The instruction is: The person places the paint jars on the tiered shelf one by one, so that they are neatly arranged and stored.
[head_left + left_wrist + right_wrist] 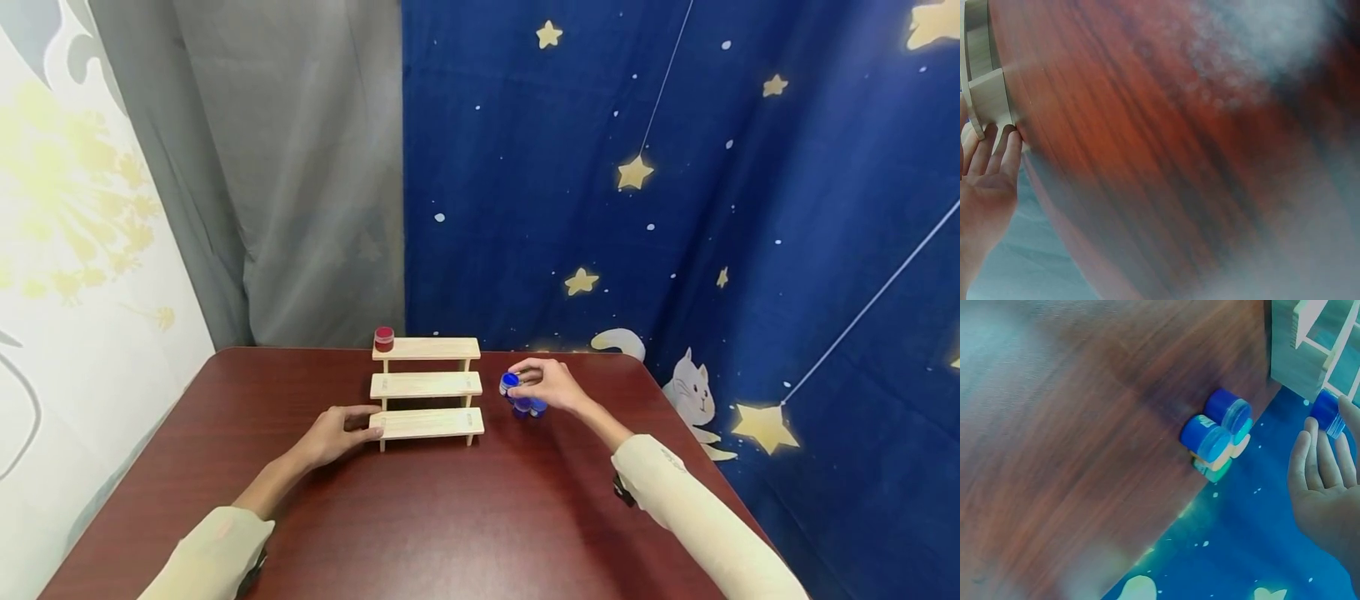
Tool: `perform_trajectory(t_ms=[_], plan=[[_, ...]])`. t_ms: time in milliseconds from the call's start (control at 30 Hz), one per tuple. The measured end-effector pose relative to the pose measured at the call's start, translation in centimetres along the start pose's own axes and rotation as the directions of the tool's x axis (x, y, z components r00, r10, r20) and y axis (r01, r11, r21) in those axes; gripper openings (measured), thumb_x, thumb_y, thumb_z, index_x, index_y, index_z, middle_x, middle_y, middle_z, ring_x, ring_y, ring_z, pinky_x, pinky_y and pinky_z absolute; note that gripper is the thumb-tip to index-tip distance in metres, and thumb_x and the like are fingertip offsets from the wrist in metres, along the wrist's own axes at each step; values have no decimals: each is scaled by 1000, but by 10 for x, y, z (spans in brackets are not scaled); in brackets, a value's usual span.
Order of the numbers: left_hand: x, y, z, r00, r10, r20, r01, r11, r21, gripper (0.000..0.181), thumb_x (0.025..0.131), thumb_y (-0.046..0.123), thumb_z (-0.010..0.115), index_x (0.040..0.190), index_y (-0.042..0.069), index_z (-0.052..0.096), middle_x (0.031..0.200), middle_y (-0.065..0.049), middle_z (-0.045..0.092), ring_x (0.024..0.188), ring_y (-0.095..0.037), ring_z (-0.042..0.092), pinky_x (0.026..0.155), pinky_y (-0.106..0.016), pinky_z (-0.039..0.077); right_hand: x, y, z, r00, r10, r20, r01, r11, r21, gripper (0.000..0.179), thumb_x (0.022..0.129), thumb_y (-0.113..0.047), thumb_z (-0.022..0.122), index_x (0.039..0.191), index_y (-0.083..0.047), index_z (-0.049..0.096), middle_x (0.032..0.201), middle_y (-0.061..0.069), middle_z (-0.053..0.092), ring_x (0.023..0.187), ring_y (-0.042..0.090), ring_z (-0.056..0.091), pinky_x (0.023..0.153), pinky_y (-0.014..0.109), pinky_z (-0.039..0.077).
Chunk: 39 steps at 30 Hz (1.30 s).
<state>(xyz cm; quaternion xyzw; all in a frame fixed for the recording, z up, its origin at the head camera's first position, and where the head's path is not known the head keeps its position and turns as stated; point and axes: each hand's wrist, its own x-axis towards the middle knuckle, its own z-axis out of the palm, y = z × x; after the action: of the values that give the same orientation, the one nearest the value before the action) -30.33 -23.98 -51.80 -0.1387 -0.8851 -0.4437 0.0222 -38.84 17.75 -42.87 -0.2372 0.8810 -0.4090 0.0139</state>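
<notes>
A pale wooden three-step display stand (426, 385) stands near the back of the table. My left hand (335, 435) holds the left end of its lowest step; in the left wrist view the fingers (1010, 156) lie against the wood. A small clear jar with red contents (384, 339) sits at the left end of the top step. To the right of the stand, my right hand (551, 385) pinches a small blue paint jar (1327, 414) between thumb and fingers, off the table. Below it, other jars stand grouped, including two blue jars (1207, 438), with green and yellowish ones partly hidden behind.
The dark red-brown table (450, 517) ends just behind the stand. A grey curtain (315, 167) and a blue star-patterned curtain (510, 192) hang behind it. A pale patterned cloth (82, 275) is at the left.
</notes>
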Motion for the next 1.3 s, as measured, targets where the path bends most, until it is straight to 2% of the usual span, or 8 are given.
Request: perform_trajectory(t_ms=[200, 300, 367, 467, 533, 600, 733, 1300], plan=[[-2, -1, 1, 1000, -4, -2, 4, 1000, -17, 46, 93, 26, 81, 132, 4, 71, 124, -19, 72, 109, -26, 71, 80, -28, 57, 10, -9, 7, 1000, -2, 8, 2, 1000, 19, 40, 83, -16, 90, 119, -6, 76, 106, 12, 79, 102, 26, 75, 80, 49, 61], [-3, -1, 2, 1000, -5, -2, 5, 1000, -26, 46, 93, 25, 82, 132, 4, 70, 124, -19, 71, 109, -26, 71, 80, -28, 58, 17, -13, 11, 1000, 2, 11, -2, 999, 46, 41, 83, -16, 91, 120, -8, 76, 107, 12, 79, 103, 26, 75, 75, 42, 62], [-3, -1, 2, 1000, -5, -2, 5, 1000, -30, 46, 93, 25, 82, 131, 3, 71, 124, -19, 71, 109, -26, 71, 80, -28, 58, 21, -16, 13, 1000, 1, 11, -2, 998, 57, 41, 83, -17, 91, 120, -8, 76, 107, 11, 79, 101, 24, 75, 67, 34, 61], [-4, 0, 3, 1000, -8, -3, 8, 999, -31, 45, 93, 25, 82, 131, 4, 71, 124, -19, 71, 109, -26, 71, 80, -28, 58, 27, -20, 17, 1000, -15, 11, 14, 999, 47, 40, 84, -17, 90, 120, -8, 76, 107, 9, 79, 100, 21, 75, 70, 24, 58], [-4, 0, 3, 1000, -9, -6, 8, 1000, -30, 44, 92, 24, 82, 131, 4, 71, 124, -19, 71, 109, -26, 71, 79, -28, 58, 30, -23, 18, 1000, -26, 12, 25, 999, 35, 40, 84, -17, 90, 121, -8, 76, 107, 9, 79, 100, 20, 75, 72, 26, 59], [-4, 0, 2, 1000, -8, -8, 8, 1000, -27, 44, 92, 24, 82, 131, 4, 71, 124, -19, 71, 109, -26, 71, 79, -27, 58, 34, -27, 21, 999, -41, 17, 40, 999, 34, 41, 85, -16, 89, 122, -8, 75, 108, 9, 79, 102, 20, 75, 83, 30, 60], [-4, 1, 1, 1000, -3, -9, 3, 1000, -31, 44, 92, 24, 82, 130, 5, 71, 124, -19, 71, 108, -26, 71, 78, -27, 57, 40, -36, 25, 998, -56, 20, 55, 997, 49, 42, 85, -15, 88, 124, -7, 74, 109, 11, 78, 104, 23, 75, 88, 37, 60], [-2, 0, 0, 1000, -6, -11, 6, 1000, -22, 44, 92, 24, 82, 131, 5, 72, 126, -19, 70, 111, -28, 70, 81, -31, 59, 64, -59, 40, 994, -107, 12, 107, 994, 29, 41, 87, -13, 87, 125, -8, 74, 107, 11, 79, 104, 22, 75, 87, 36, 60]])
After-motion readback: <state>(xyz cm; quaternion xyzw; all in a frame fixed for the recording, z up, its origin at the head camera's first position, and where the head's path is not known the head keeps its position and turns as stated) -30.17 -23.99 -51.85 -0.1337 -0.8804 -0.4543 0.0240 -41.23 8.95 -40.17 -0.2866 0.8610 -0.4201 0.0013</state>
